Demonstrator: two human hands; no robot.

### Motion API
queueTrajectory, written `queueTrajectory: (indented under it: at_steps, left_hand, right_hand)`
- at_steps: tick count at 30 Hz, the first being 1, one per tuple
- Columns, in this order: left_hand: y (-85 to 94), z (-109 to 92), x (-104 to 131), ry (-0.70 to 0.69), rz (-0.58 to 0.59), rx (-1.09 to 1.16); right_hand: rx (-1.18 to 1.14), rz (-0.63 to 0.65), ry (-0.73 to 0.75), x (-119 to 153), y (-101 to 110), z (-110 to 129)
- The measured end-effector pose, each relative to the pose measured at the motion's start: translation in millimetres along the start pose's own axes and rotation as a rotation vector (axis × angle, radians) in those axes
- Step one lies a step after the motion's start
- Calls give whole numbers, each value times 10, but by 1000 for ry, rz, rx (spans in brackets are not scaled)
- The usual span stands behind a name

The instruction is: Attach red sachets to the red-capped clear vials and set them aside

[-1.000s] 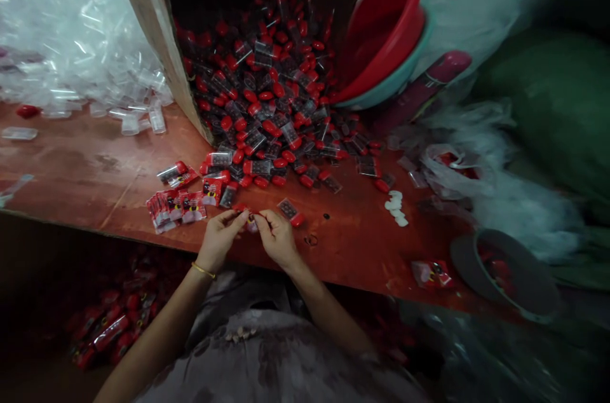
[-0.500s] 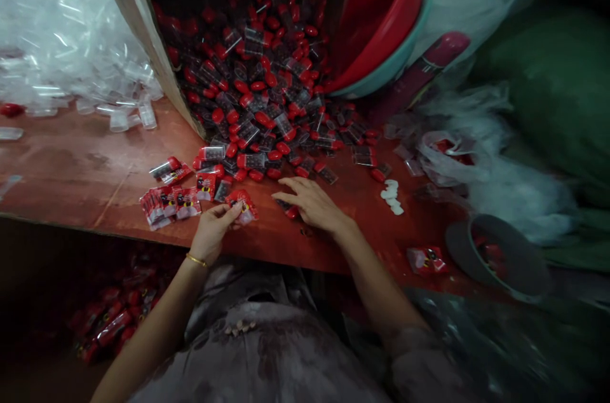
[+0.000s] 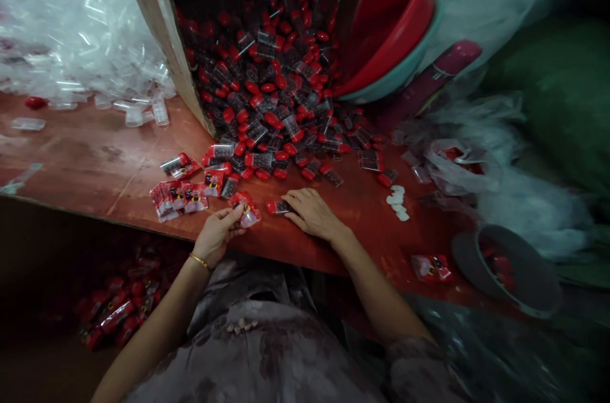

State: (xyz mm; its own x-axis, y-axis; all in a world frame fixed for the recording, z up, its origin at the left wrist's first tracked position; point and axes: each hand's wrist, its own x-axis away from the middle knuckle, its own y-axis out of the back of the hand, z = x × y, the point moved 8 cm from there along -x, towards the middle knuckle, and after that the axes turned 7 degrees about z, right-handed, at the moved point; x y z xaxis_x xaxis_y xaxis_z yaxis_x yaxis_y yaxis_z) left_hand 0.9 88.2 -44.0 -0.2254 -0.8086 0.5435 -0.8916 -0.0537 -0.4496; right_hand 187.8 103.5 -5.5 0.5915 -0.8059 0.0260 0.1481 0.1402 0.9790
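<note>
My left hand (image 3: 218, 232) pinches a small red printed plastic packet (image 3: 246, 211) over the table's front edge. To its right, my right hand (image 3: 312, 212) has its fingers closed on the clear end of a small red-capped container (image 3: 275, 206) with dark contents, lying near the tabletop with its cap pointing left. Several more printed packets (image 3: 177, 198) are gathered left of my left hand. Just beyond both hands, a large heap of red-capped clear containers (image 3: 267, 117) spills from a cardboard box (image 3: 164, 28).
Clear empty plastic containers (image 3: 95, 66) are piled at the left. A red basin (image 3: 388, 15) leans at the box's right side, beside a purple bottle (image 3: 433, 79). White pieces (image 3: 397, 203), a packet (image 3: 431, 268) and a grey bowl (image 3: 534, 269) sit rightward. More packets (image 3: 117, 307) lie below the table.
My right hand has closed on the red-capped container and turned it, so its cap now points left. My left hand keeps its pinch on the packet. The view has shifted slightly.
</note>
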Motion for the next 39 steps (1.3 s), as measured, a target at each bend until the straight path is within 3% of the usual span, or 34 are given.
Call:
queueTrajectory:
  at_steps: [6, 9, 14, 19, 24, 27, 34, 39]
  left_hand:
    - [-57, 37, -1, 34, 17, 29]
    - [-73, 23, 11, 39, 26, 39]
    - [-67, -43, 35, -18, 8, -5]
    - [-152, -54, 59, -56, 42, -65]
    - [-161, -115, 103, -124, 57, -142]
    - [-130, -176, 122, -177, 52, -156]
    - [-168, -218, 140, -222, 62, -190]
    - [-179, -255, 159, -272, 70, -227]
  right_hand:
    - [-60, -137, -103, -6, -74, 14]
    - [-299, -194, -183, 101, -16, 32]
    - [-981, -50, -197, 350, 18, 353]
    - [-1224, 69, -235, 360, -70, 638]
    - [-1506, 137, -330, 261, -332, 665]
    - [-1670, 102, -395, 246, -452, 629]
    - [-1670, 96, -361, 241, -521, 647]
    - [-1560, -17, -403, 249, -465, 552]
